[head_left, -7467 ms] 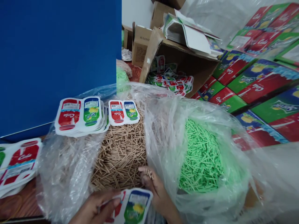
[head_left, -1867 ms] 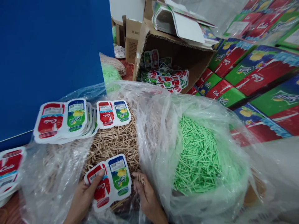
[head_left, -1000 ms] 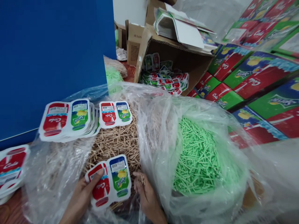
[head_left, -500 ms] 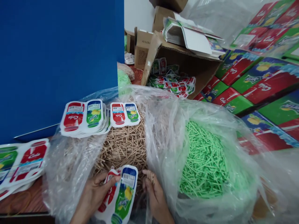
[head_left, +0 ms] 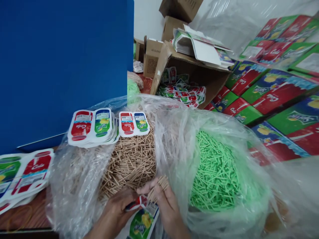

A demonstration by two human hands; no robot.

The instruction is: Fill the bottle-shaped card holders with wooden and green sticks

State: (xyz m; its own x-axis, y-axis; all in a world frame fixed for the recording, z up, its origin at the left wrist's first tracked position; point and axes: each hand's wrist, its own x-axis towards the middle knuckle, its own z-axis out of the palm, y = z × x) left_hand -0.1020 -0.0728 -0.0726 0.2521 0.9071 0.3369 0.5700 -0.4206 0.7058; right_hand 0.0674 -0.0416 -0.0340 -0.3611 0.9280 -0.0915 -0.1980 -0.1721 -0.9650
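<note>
My left hand (head_left: 117,212) is closed on a red-and-green twin pouch (head_left: 142,222) at the bottom edge. My right hand (head_left: 165,209) pinches a small bundle of brown sticks (head_left: 159,186) and holds it at the pouch's top. Both hands hover over the near side of a clear bag of brown sticks (head_left: 129,162). Right of them lies a clear bag of green sticks (head_left: 216,172).
Stacked pouches (head_left: 92,127) and a single pouch (head_left: 134,123) rest on the brown-stick bag's far side. More pouches (head_left: 22,172) lie at left. A blue panel (head_left: 62,66) stands behind. A tipped carton (head_left: 194,76) holds pouches; printed boxes (head_left: 274,89) fill the right.
The pouch has dropped lower and tilted toward me. My right hand has lifted its bundle of brown sticks and brought it to the pouch's top.
</note>
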